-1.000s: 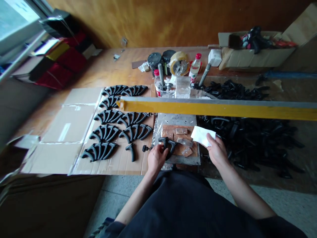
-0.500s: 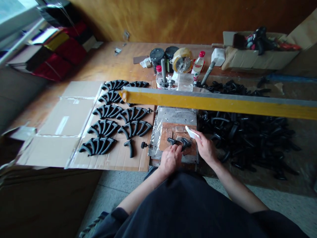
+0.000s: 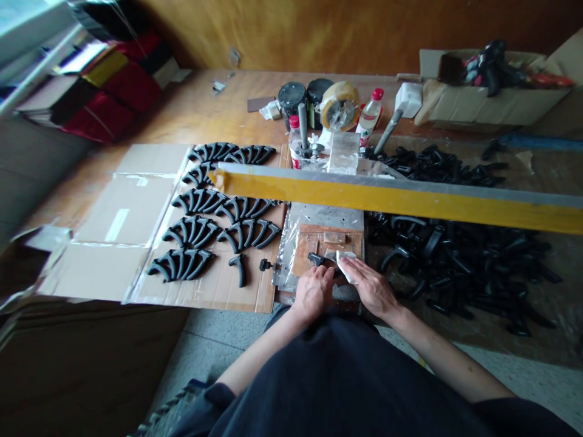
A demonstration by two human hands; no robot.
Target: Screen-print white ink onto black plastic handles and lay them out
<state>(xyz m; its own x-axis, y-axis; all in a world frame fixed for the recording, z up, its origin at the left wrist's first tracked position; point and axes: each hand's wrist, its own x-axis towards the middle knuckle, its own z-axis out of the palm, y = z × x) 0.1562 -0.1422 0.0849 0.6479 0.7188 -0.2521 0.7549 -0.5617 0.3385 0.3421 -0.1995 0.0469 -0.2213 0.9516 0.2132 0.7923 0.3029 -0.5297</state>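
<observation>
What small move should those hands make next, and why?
Perhaps a light wipe with the white cloth: the right hand holds it down at the black parts, which the left hand seems to steady.

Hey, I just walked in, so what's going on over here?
Someone is working two-handed at a bench. Their left hand is curled at a black piece on a brown board, its grip partly hidden. Their right hand holds a white cloth-like sheet just beside it, over the same board. To the left, similar curved pieces lie fanned out in rows on flattened cardboard; to the right is a loose heap of black parts.
</observation>
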